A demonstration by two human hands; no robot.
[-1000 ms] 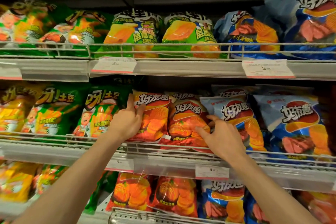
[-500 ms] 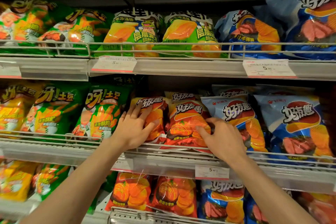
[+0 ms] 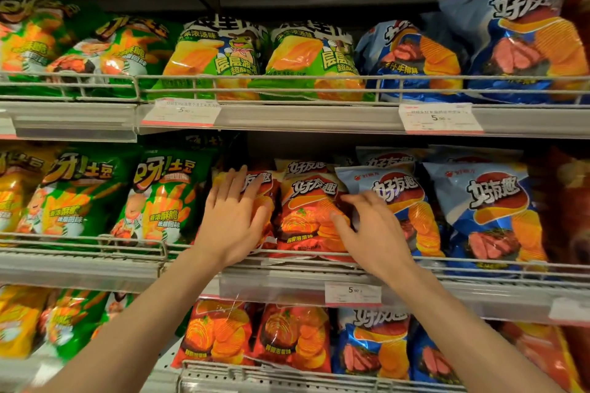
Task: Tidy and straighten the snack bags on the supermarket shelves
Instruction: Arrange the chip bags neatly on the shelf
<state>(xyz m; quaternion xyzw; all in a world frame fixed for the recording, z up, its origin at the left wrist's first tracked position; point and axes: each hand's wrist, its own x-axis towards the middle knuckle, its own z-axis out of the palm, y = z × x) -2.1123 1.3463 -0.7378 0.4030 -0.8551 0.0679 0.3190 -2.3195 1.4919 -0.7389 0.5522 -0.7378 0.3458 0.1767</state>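
The left hand (image 3: 231, 220) lies flat, fingers straight, on one red chip bag (image 3: 263, 201); the right hand (image 3: 372, 226), fingers loosely bent, touches the neighbouring red chip bag (image 3: 306, 214). Puffy, light, slippery, crushable: nudge edges gently.

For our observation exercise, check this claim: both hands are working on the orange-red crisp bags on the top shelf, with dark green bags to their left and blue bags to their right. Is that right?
Not quite. The head view shows the left hand and right hand on the orange-red crisp bags on the middle shelf, not the top one. The dark green bags on the left and blue bags on the right are as stated.
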